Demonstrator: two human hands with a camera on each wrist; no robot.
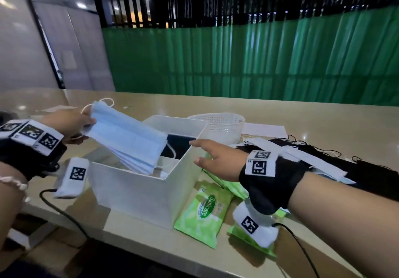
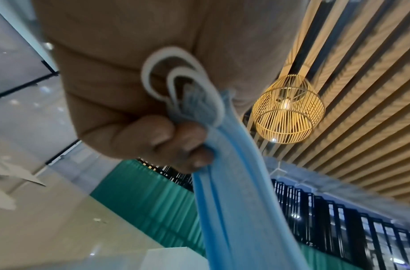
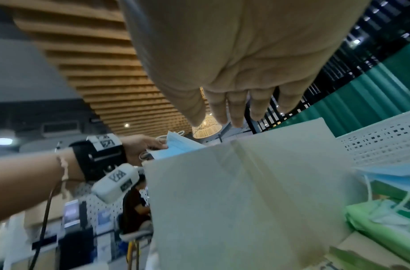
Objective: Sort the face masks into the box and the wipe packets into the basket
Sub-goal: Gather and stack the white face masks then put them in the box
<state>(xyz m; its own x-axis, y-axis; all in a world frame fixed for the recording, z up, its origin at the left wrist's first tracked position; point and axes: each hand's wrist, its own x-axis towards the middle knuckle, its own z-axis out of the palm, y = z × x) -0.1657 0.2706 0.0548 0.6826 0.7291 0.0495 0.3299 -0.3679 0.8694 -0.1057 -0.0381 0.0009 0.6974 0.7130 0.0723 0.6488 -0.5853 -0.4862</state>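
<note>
— What can you read from your end?

— Only one word: "Sanicare", white on a green oval, on the wipe packet lying flat on the table just right of the box. It's soft, crinkly, pale-green film. More green packets sit under my right wrist, their print hidden. The wristbands carry black-and-white square codes, nothing legible.

— And the masks?

— My left hand grips a stack of blue masks by one short end, fingers and thumb curled tight round the pleated fabric, white ear loops bunched against the palm. The stack slopes down, its lower end inside the box's open top — a plain white, square, matte card box.

— Right hand?

— The right hand hovers flat by the box's right wall, fingers straight and slightly apart, holding nothing. Behind the box stands the white perforated plastic basket. Black masks with thin cords lie to the right.
</note>
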